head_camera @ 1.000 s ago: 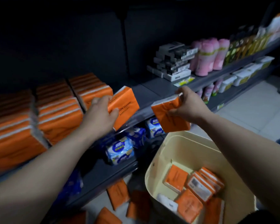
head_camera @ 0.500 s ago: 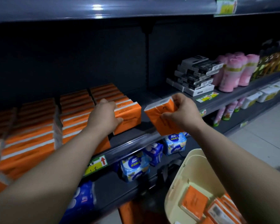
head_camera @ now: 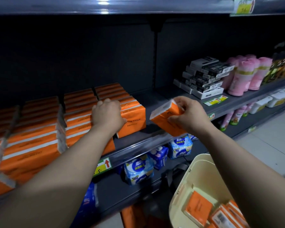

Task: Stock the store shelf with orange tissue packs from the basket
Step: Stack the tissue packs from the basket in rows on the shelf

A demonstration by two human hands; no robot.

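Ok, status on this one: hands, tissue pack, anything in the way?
Left hand grips the shelved pack at the row's front. Right hand pinches a tilted pack over the shelf edge. Gap right of the row open, nothing blocking.

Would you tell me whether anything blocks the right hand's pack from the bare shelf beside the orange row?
Nothing visible does: the bare shelf lies open behind the pack; the left hand holds the orange row, aside.

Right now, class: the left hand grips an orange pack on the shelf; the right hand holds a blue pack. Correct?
No. The head view shows the right hand holding an orange tissue pack, not blue. The left hand does grip a shelved pack.
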